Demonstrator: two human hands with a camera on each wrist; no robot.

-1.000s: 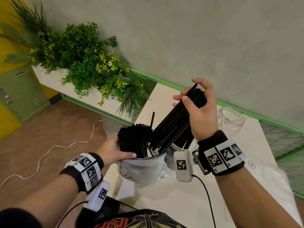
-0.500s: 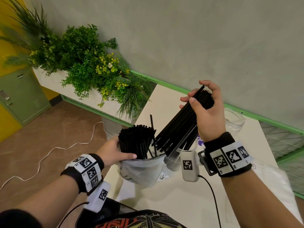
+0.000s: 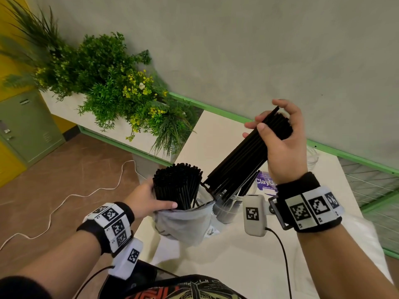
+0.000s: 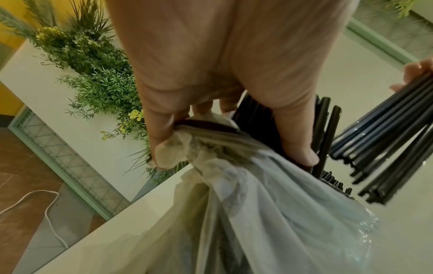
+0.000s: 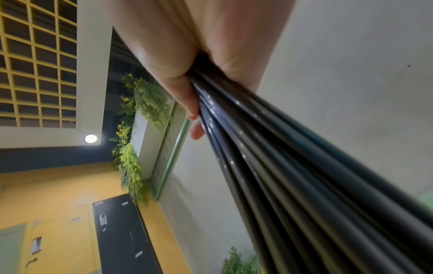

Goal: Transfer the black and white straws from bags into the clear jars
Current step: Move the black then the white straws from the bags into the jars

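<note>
My left hand (image 3: 149,201) grips a translucent plastic bag (image 3: 185,223) with a thick bunch of black straws (image 3: 178,184) standing upright in it, near the table's left edge. In the left wrist view the fingers (image 4: 297,140) clamp the bag (image 4: 269,213) around the straws. My right hand (image 3: 280,143) holds a slanted bundle of black straws (image 3: 244,158) raised to the right of the bag; their lower ends hang just above a clear jar (image 3: 228,207) with black straws in it. The right wrist view shows the bundle (image 5: 293,166) running out from the palm. A second clear jar (image 3: 312,156) stands behind my right hand, mostly hidden.
The white table (image 3: 226,251) meets a grey wall with a green rail (image 3: 216,110). A planter of green plants (image 3: 112,87) sits off the table's left end. A purple-labelled packet (image 3: 264,182) lies behind the jar. A white cable (image 3: 64,199) trails on the floor.
My right hand has lifted its straw bundle up and to the right, out of the bag toward the jar. The left hand and bag have stayed put.
</note>
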